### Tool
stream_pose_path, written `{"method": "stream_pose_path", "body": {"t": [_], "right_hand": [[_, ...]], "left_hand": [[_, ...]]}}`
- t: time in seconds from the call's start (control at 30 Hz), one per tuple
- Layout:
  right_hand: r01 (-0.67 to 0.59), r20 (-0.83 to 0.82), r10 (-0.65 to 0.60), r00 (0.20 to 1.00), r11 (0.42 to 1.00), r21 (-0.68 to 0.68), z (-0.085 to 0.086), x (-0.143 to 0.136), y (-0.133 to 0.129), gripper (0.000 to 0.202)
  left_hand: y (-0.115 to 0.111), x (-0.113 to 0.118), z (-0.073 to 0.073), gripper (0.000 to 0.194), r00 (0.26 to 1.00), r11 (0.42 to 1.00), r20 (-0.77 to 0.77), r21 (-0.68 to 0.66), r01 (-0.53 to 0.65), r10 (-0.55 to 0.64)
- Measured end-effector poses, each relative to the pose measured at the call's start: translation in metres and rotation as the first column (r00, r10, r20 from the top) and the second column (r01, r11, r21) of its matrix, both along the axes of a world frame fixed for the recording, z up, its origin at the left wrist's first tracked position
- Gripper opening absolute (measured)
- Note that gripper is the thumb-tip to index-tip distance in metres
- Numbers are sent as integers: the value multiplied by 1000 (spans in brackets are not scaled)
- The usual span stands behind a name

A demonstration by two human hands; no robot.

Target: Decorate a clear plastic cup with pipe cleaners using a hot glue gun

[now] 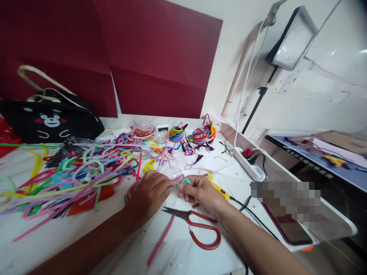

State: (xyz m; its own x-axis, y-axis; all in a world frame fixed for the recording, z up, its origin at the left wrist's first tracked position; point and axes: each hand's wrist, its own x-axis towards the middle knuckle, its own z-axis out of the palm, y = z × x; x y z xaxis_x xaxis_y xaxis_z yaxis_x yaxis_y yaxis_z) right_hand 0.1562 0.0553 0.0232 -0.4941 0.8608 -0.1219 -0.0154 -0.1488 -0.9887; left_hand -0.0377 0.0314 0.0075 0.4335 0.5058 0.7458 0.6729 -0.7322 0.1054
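Note:
Both my hands meet over the white table near the middle of the head view. In the fingers of my right hand [196,189] a small teal curl of pipe cleaner [187,180] is pinched. My left hand [156,190] is bent closed beside it, its fingertips close to the curl; what it grips is too small to make out. A clear rounded piece [173,172] with a pink strip lies just beyond the fingers. Below the hands are red-handled scissors [190,219], blades apart, and a pink pipe cleaner [160,240].
A heap of colourful pipe cleaners [86,172] covers the left side. Wrapped colourful balls [177,133] stand at the back. A yellow tool [219,187] with a black cord, a power strip [246,164] and a phone [286,225] are on the right. A black bag [51,120] stands back left.

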Motion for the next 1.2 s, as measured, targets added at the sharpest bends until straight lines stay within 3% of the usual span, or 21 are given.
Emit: {"method": "stream_pose_path", "body": {"t": [0.23, 0.43, 0.9, 1.2], "right_hand": [[5, 19, -6, 1000, 1000, 9, 4, 0, -2, 32], [25, 37, -25, 999, 1000, -2, 6, 0, -3, 26], [87, 53, -89, 995, 995, 39, 6, -2, -5, 32], [134, 42, -136, 990, 990, 52, 7, -8, -13, 33]], "left_hand": [[0, 1, -1, 18, 1000, 1000, -11, 5, -24, 24], [-5, 2, 10, 16, 999, 999, -25, -26, -27, 27], [-9, 7, 17, 18, 998, 997, 36, -52, -56, 58], [-16, 10, 12, 14, 978, 979, 45, -20, -202, 203]]}}
